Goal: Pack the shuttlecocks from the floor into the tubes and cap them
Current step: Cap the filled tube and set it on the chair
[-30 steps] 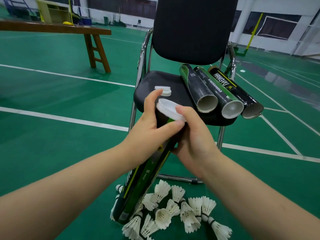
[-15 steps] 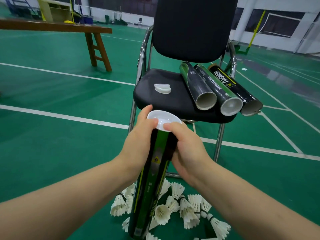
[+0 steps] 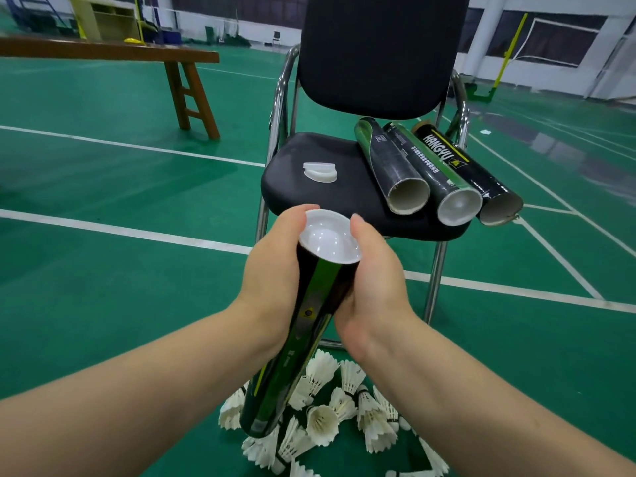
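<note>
- Black-and-green shuttlecock tube (image 3: 309, 332) leans tilted between both hands, with a white cap (image 3: 328, 241) seated on its top end.
- Left hand (image 3: 272, 270) and right hand (image 3: 371, 280) hold the tube just under the cap, fingers curled round it and thumbs at the rim.
- White shuttlecocks (image 3: 321, 420) lie heaped on the green floor (image 3: 103, 304) around the tube's lower end.
- Three more tubes (image 3: 433, 173) and loose caps (image 3: 319, 172) lie on the black chair seat (image 3: 344, 201).

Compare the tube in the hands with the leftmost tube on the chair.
The held tube wears a white cap; the leftmost tube shows an open, bare end. The held tube stands tilted, gripped by the left hand and right hand; the leftmost tube lies flat on the chair. Both are dark and glossy with green.
</note>
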A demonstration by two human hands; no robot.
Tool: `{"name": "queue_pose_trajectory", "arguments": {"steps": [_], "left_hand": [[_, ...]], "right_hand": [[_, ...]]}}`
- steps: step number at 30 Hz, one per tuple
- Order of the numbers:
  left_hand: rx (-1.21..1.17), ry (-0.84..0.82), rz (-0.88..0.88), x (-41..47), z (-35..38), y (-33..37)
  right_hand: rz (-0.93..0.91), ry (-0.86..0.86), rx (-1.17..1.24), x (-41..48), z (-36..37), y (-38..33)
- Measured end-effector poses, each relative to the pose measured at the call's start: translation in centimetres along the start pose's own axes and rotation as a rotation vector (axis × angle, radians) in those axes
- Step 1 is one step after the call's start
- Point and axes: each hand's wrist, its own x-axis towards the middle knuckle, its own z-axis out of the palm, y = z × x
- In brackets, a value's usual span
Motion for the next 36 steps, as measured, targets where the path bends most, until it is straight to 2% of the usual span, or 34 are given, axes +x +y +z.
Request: {"name": "queue_pose_trajectory", "arguments": {"steps": [5, 10, 14, 17, 26, 31, 33, 36], "left_hand": [[0.012, 0.102, -0.051, -0.3, -0.7, -1.5], [-0.022, 0.07, -0.112, -1.1, -0.6, -1.5], [-0.1, 0.016, -0.13, -1.4, 0.1, -0.2], [-0.12, 0.021, -0.093, -1.2, 0.4, 0.5], [-0.066, 0.113, -0.129, -0.9, -0.2, -0.8], [0.04, 0.095, -0.106, -0.9, -0.1, -0.4], [0.106, 0.097, -0.058, -0.6, -0.2, 0.1], [0.201, 0.128, 0.073, 0.0, -0.9, 1.2]], "right_hand": [[0.065, 0.047, -0.042, -0.1, -0.9, 1.7], [0.1, 0.063, -0.047, -0.1, -1.2, 1.7], [0.155, -0.033, -0.082, -0.1, -0.7, 0.4], [0.142, -0.044, -0.1, -0.3, 0.0, -0.6], [0.167, 0.033, -0.135, -0.5, -0.2, 0.6], [0.153, -0.017, -0.153, 0.3, -0.8, 0.9], [0.165, -0.079, -0.236, 0.7, -0.7, 0.6], [0.214, -0.164, -0.54, 1.1, -0.3, -0.3]]}}
